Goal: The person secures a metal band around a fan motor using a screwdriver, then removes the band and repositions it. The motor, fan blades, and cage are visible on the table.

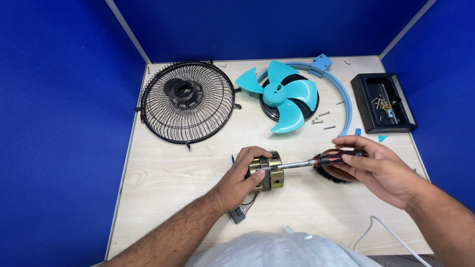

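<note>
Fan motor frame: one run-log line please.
left hand: grips fan motor | right hand: holds screwdriver, tip at motor | fan blade, wire guard: behind

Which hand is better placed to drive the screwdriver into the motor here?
Right, probably. The right hand already grips the screwdriver, its tip at the fan motor, while the left hand clasps the motor steady.

I am looking down into a small repair or assembly booth, more workshop than home. Blue padded partition walls (59, 99) close in a pale wood-grain worktop (168, 173) on three sides. Fan parts lie spread toward its far edge: a black wire guard (186, 101), a teal blade (282, 94), loose screws (321, 120), and a black parts tray (383, 103) at the far right corner.
</note>
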